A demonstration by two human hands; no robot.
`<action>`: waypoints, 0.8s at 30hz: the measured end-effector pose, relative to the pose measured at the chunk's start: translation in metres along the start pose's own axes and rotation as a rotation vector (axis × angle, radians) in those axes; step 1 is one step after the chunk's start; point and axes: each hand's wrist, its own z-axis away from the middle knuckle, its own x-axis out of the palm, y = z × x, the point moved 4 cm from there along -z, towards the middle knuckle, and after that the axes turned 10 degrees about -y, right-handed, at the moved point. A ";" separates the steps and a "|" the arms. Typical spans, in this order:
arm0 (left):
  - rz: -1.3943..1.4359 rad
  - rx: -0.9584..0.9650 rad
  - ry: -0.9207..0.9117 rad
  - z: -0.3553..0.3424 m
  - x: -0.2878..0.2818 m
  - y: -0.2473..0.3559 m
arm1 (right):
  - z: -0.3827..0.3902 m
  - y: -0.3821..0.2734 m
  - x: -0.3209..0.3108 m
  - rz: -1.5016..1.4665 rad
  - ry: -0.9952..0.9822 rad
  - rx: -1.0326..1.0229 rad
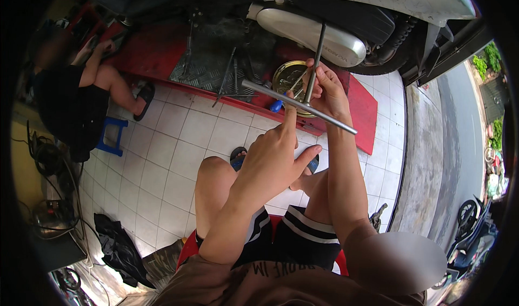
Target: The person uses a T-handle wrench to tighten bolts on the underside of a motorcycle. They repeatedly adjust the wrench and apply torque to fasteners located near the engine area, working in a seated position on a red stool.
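A T-handle socket wrench (324,118) is held in front of me, its steel crossbar slanting down to the right and its dark shaft rising toward the scooter's silver engine cover (311,35). My right hand (332,92) grips the shaft just above the crossbar. My left hand (270,154) has its index finger stretched up against the crossbar and its thumb apart; its other fingers are curled. Behind the wrench, a round gold tray (278,79) holds small metal parts, partly hidden. A screwdriver with a blue handle (277,106) leans at the tray's edge.
Several hand tools, one a long metal rod (224,79), lie on the red platform (146,57) under the scooter. At the left another person (70,84) sits near a blue stool (112,135). Cables (46,154) hang at the left; a road (459,117) runs outside, right.
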 end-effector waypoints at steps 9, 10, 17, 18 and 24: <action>-0.079 -0.017 -0.074 -0.007 0.008 0.002 | 0.002 -0.011 0.004 -0.090 -0.160 -0.045; 0.089 0.059 0.024 -0.010 0.004 0.003 | 0.004 -0.009 0.002 -0.064 -0.114 -0.031; 0.264 0.215 -0.096 -0.017 0.011 0.016 | 0.000 -0.002 0.003 -0.065 -0.050 -0.013; 0.238 0.263 -0.148 -0.017 0.014 0.016 | -0.001 -0.002 0.001 -0.066 -0.052 -0.028; 0.285 0.012 -0.007 -0.020 0.014 -0.009 | 0.000 -0.006 0.003 -0.016 -0.054 -0.044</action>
